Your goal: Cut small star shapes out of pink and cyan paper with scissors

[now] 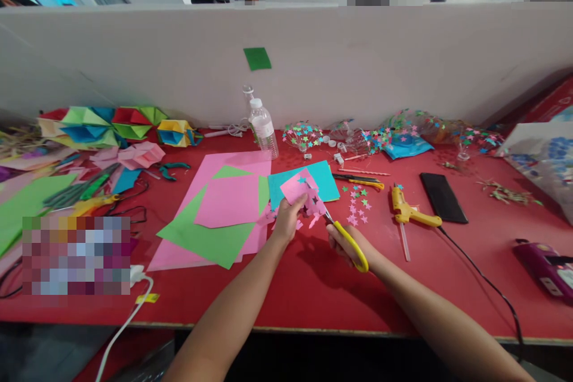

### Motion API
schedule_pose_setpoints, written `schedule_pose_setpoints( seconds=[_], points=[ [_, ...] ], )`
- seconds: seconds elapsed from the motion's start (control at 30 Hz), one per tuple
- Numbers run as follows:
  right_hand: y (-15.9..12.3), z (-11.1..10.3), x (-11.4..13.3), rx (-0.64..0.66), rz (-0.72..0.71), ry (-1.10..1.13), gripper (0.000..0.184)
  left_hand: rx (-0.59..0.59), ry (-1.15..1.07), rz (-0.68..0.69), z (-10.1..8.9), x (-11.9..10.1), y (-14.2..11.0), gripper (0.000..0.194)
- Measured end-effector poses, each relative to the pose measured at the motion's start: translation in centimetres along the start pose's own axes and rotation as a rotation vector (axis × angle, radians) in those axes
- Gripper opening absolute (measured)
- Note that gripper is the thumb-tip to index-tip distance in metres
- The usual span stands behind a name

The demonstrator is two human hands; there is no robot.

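Observation:
My left hand (289,218) pinches a small piece of pink paper (298,186) with star-shaped cut-outs along its near right edge. In my right hand (349,243) is a pair of scissors with yellow handles (351,245), its blades pointing up and left at the paper's edge. Below the hands lies blue paper (330,182) on the red table. Small loose pink and green stars (358,206) are scattered right of the scissors, with pink scraps under the left hand. A utility knife (364,181) rests behind the stars.
Pink and green sheets (228,200) lie to the left. A yellow glue gun (405,209), a black phone (443,197) and a purple case (544,268) are on the right. At the back stand a plastic bottle (265,128) and star-covered clear ornaments (302,136). Folded paper shapes (102,125) fill the back left.

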State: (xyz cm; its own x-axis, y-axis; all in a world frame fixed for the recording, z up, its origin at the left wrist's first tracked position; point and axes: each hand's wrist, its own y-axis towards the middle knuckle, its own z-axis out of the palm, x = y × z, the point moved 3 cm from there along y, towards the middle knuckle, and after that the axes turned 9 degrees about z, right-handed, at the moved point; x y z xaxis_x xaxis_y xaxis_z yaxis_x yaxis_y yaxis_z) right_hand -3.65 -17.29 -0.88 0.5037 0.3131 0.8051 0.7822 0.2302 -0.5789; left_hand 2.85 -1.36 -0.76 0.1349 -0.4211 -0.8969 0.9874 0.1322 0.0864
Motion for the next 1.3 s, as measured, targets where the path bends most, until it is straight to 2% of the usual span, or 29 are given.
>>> schedule_pose_setpoints(
  seconds=[0.17,0.33,0.5,0.57,0.63,0.7,0.8,0.9,0.97,1.1,1.3],
  points=[
    [0.0,-0.4,0.2,-0.013,0.015,-0.021,0.052,0.031,0.083,0.046,-1.0,-0.3,0.7,0.024],
    [0.0,-0.7,0.3,0.010,0.021,-0.034,0.051,0.001,0.113,0.073,-1.7,-1.1,1.3,0.023],
    [0.0,-0.8,0.3,0.039,0.015,-0.016,0.051,0.006,0.068,0.021,-1.7,-2.4,1.7,0.022],
    [-0.1,-0.8,0.4,0.026,0.009,0.024,0.051,0.019,-0.015,0.037,-1.4,-2.9,1.8,0.029],
    [-0.1,-0.7,0.5,0.008,-0.006,0.058,0.052,0.040,-0.112,-0.016,-0.9,-2.9,1.6,0.040],
    [0.0,-0.6,0.5,-0.011,-0.022,0.060,0.053,0.075,-0.159,-0.131,-0.4,-2.3,1.2,0.051],
    [0.1,-0.6,0.4,-0.039,-0.028,0.040,0.052,0.054,-0.086,-0.204,0.1,-1.3,0.4,0.054],
    [0.3,-0.7,0.3,-0.043,-0.010,0.009,0.052,-0.095,0.091,-0.119,-0.4,-1.0,0.2,0.044],
    [0.3,-0.8,0.3,-0.035,0.004,-0.007,0.052,-0.154,0.163,-0.048,-0.8,-1.3,0.5,0.039],
    [0.0,-0.9,0.6,-0.009,0.027,-0.049,0.053,-0.121,0.121,0.033,-1.2,-2.0,1.4,0.031],
    [-0.3,-1.4,0.7,0.058,-0.012,-0.102,0.056,-0.073,0.169,0.043,-1.1,-3.3,1.3,0.025]
  ],
)
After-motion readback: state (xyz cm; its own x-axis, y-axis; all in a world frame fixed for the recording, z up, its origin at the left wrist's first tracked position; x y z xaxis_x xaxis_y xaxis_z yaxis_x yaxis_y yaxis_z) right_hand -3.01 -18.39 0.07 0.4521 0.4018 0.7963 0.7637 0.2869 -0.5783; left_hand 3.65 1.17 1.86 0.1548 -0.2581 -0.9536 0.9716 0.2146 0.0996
